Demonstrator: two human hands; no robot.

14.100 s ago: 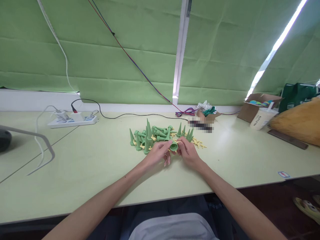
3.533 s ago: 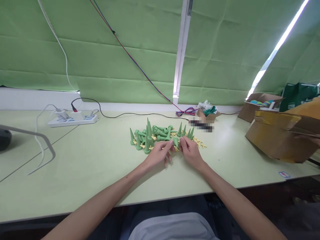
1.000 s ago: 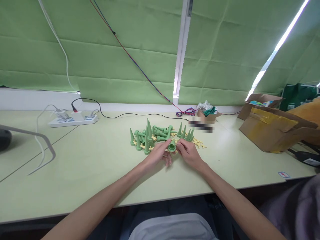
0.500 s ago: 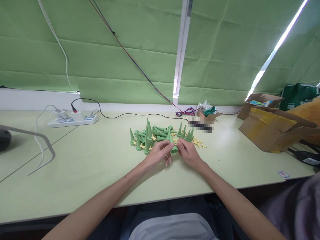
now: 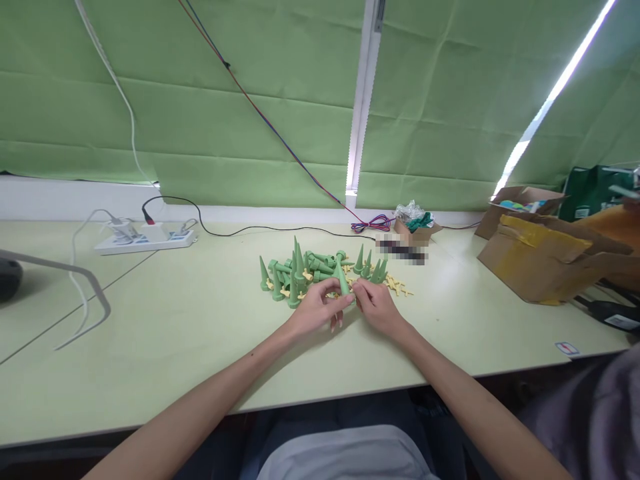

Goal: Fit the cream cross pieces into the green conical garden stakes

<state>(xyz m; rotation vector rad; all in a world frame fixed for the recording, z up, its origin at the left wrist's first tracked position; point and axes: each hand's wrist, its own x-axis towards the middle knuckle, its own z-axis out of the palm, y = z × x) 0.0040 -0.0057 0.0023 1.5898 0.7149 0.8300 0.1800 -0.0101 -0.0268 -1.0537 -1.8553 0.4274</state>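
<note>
Now the green cone [image 5: 343, 282] stands point-up, pinched at its base between left hand [image 5: 316, 311] and right hand [image 5: 379, 309], each grip closed on it.

Bare table [image 5: 190, 333] is left open on the near left. Far side is blocked by green cones [image 5: 295, 270]; right by cardboard box [image 5: 540, 263].

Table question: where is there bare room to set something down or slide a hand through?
The widest bare table stretch lies between the power strip and the green cone pile, reaching the near edge. Another runs from the yellow bits to the cardboard box. It is crowded where the left hand and right hand pinch one cone.
</note>
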